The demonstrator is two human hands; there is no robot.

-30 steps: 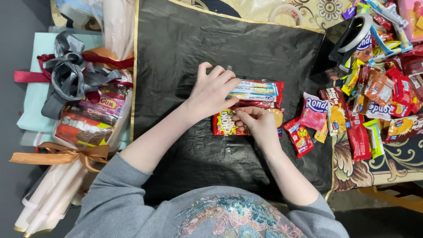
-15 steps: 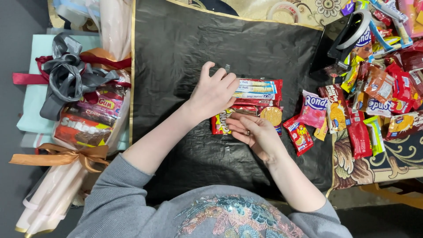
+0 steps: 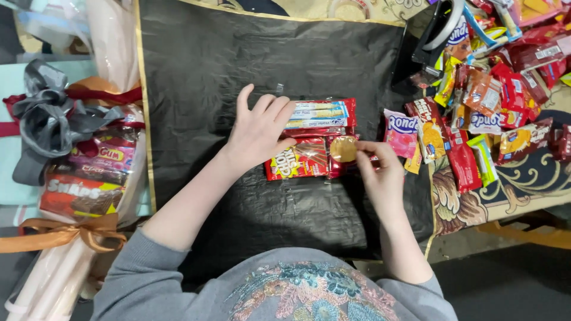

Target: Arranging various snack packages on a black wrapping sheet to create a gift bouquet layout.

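Observation:
A small stack of snack packets (image 3: 315, 139) lies in the middle of a black plastic sheet (image 3: 250, 59). My left hand (image 3: 259, 128) rests flat on the left end of the stack, fingers spread over a blue and white wafer packet (image 3: 321, 113) and a red packet (image 3: 291, 163) below it. My right hand (image 3: 380, 169) sits at the stack's right end, fingertips pinching a round gold-wrapped biscuit (image 3: 344, 148). A pink packet (image 3: 399, 132) lies just right of the stack.
A heap of loose snack packets (image 3: 493, 101) covers the patterned cloth at the right. A tape dispenser (image 3: 437, 30) stands at the top right. At the left lie wrapped snack bundles (image 3: 89, 172) with a grey bow (image 3: 50, 119) and an orange ribbon (image 3: 65, 235).
My right hand moved from the stack's lower front to its right end and now pinches the round gold biscuit. My left hand stayed pressed on the stack.

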